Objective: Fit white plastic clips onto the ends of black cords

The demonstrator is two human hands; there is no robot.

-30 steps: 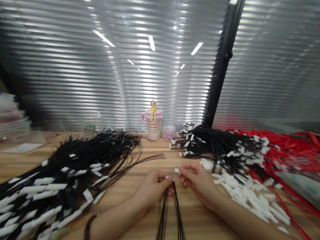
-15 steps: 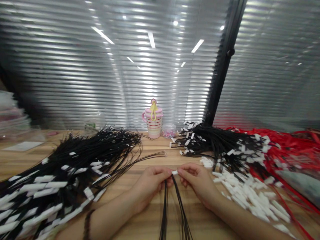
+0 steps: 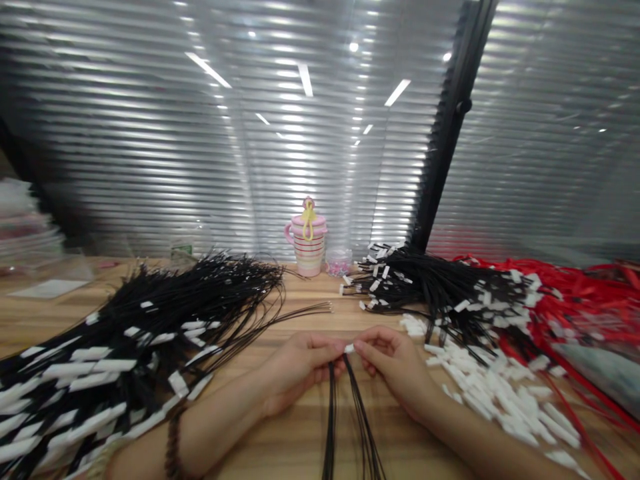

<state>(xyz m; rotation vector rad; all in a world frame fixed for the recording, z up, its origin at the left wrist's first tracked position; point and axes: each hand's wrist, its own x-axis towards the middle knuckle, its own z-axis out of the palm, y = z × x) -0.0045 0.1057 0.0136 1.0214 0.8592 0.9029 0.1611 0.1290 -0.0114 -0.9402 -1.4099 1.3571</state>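
Near the middle of the wooden table, my left hand (image 3: 310,363) pinches thin black wires (image 3: 330,413) close to their ends, thumb against fingers. My right hand (image 3: 393,353) is closed beside it, thumb and fingertips on a small white connector (image 3: 349,347). The connector sits between the two sets of fingertips, touching or almost touching both. Two bundles of black wires hang down from the hands toward the bottom edge of the view. Exactly how the wire ends meet the connector is hidden by the fingers.
A big heap of black wires (image 3: 195,293) with white connectors lies on the left. At the right are another wire bundle (image 3: 425,273), loose white connectors (image 3: 495,387) and red wires (image 3: 580,293). A striped pink cup (image 3: 309,253) and a small jar (image 3: 339,263) stand behind.
Very little differs. My right fingertips have shifted slightly toward the left hand at the white connector, and the whole view has moved a touch.
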